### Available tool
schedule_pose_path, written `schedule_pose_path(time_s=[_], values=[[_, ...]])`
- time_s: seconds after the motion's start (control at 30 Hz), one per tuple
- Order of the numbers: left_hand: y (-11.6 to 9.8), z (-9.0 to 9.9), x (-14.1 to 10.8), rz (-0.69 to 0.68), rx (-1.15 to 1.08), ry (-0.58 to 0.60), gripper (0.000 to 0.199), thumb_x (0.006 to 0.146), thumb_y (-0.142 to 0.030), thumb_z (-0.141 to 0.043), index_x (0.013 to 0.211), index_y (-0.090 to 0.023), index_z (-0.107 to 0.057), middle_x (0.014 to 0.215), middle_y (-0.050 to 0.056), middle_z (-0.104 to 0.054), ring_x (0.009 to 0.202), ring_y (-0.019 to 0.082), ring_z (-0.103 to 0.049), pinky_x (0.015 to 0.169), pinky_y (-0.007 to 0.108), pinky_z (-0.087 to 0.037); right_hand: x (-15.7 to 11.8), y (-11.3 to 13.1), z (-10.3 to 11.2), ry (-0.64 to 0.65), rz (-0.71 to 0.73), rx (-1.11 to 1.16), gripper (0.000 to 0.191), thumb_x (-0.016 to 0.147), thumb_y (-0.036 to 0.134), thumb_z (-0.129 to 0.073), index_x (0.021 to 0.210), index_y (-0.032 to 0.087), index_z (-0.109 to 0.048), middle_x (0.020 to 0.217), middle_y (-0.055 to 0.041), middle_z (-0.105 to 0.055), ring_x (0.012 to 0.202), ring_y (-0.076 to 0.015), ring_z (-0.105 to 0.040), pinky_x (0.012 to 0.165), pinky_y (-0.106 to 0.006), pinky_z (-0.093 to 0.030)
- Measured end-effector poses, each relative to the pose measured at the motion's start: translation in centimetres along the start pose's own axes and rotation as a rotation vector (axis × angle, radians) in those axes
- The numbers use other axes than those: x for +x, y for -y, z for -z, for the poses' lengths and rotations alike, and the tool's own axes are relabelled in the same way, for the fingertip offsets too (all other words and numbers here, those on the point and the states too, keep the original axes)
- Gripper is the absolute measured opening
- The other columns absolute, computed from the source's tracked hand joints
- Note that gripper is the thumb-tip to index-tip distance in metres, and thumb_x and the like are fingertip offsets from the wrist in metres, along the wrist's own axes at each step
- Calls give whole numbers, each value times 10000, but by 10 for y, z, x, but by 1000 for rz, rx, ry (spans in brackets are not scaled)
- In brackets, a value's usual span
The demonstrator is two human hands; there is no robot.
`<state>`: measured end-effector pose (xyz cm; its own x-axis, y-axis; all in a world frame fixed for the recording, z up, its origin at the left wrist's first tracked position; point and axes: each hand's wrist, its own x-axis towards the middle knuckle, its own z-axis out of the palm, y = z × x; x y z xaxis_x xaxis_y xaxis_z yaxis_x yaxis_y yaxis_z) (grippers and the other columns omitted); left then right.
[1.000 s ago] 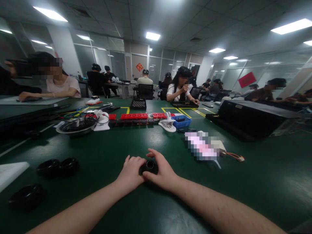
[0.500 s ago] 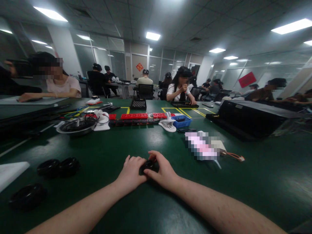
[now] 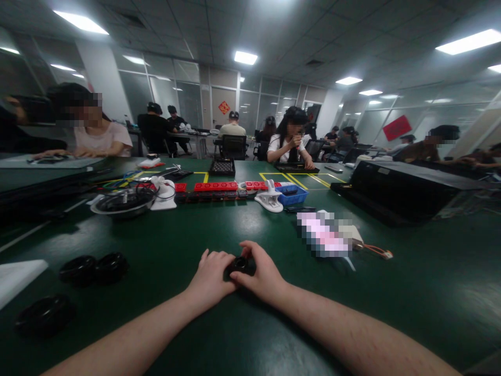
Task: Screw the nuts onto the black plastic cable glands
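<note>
Item, held: one small, black, round piece with a ring-like rim (image 3: 239, 263), material uncertain. Located at near centre, between both hands, low over a smooth, dark-green table (image 3: 238, 334); whether the surface is touched cannot be told, as the underside is hidden.

Hold: the piece is clasped on its left side by the left hand (image 3: 211, 271), fingers bent together, and gripped on its right by the right hand (image 3: 264, 272), between thumb and curved fingers. The two-sided hold is presumably used so that slipping or rolling is prevented.

Items, set apart: three glossy, black, thick-walled rings, two side by side and one nearer (image 3: 45, 316), laid at far left, perhaps so that room is left for the hands. A flat white slab (image 3: 19, 279) is placed beside them.

Item, beyond: one shallow blue plastic bin (image 3: 291, 198), stood well apart from the hands.

Pose: both forearms are extended inward from the lower corners; wrists are held low; the right forefinger is arched behind the piece, the thumb laid across its near side.
</note>
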<state>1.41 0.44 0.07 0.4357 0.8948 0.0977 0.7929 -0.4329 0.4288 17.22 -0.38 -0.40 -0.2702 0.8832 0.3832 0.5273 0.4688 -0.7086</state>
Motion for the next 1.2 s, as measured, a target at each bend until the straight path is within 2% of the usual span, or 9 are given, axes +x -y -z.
schedule_pose_path(time_s=[0.1,0.2,0.33,0.6,0.7,0.77,0.9,1.07,1.2], values=[[-2,1,0,5,13,6,297,669,-331,-561,935,-199,-570,934,39,-577,945,242,-496,986,510,-201,-1,-1,0,8,49,48,506,660,137,-588,1125,200,-399,948,-36,-544,895,-180,-527,838,-350,-422],[-2,1,0,14,47,14,281,665,-300,-554,922,-187,-572,926,46,-579,953,246,-494,990,497,-206,-2,0,2,89,136,98,626,647,71,-528,1223,196,-316,1103,-68,-521,1041,-193,-483,928,-373,-361],[-1,-1,1,8,41,-1,310,660,-306,-567,954,-205,-562,950,41,-578,965,247,-491,990,499,-203,-3,2,4,72,113,61,704,653,140,-581,1277,188,-260,1220,-104,-434,1127,-232,-413,966,-421,-314],[-1,1,0,-3,12,-5,269,671,-332,-571,908,-204,-574,908,35,-583,924,240,-503,971,504,-225,0,1,0,-44,3,-36,567,609,289,-691,1097,168,-429,921,-48,-508,852,-202,-506,786,-366,-440],[0,0,0,-13,15,-10,264,672,-340,-566,895,-199,-572,895,34,-579,914,238,-505,969,500,-230,-1,1,1,-26,68,20,495,668,173,-588,1124,189,-396,945,-44,-530,898,-193,-515,837,-364,-418],[1,-1,1,-15,23,-17,276,669,-342,-567,904,-196,-566,904,37,-578,916,240,-504,969,499,-232,-2,1,2,22,139,73,558,657,84,-506,1178,199,-344,1037,-57,-529,988,-193,-498,899,-375,-381],[3,-2,1,-11,40,-14,280,664,-337,-574,911,-205,-564,923,34,-578,932,243,-501,970,498,-230,-3,4,4,61,167,73,614,649,93,-515,1221,189,-312,1167,-92,-470,1095,-222,-432,946,-412,-332],[0,0,0,-10,41,-11,279,671,-344,-578,914,-207,-574,899,32,-581,917,240,-508,953,492,-251,0,3,1,-56,59,-16,555,628,265,-661,1112,153,-413,985,-81,-496,919,-222,-486,825,-383,-417],[0,0,0,-24,24,-20,285,676,-382,-579,899,-204,-575,909,34,-580,925,240,-508,962,500,-236,0,0,0,-58,67,3,459,664,207,-598,1085,174,-417,906,-50,-517,865,-201,-504,801,-370,-430]])
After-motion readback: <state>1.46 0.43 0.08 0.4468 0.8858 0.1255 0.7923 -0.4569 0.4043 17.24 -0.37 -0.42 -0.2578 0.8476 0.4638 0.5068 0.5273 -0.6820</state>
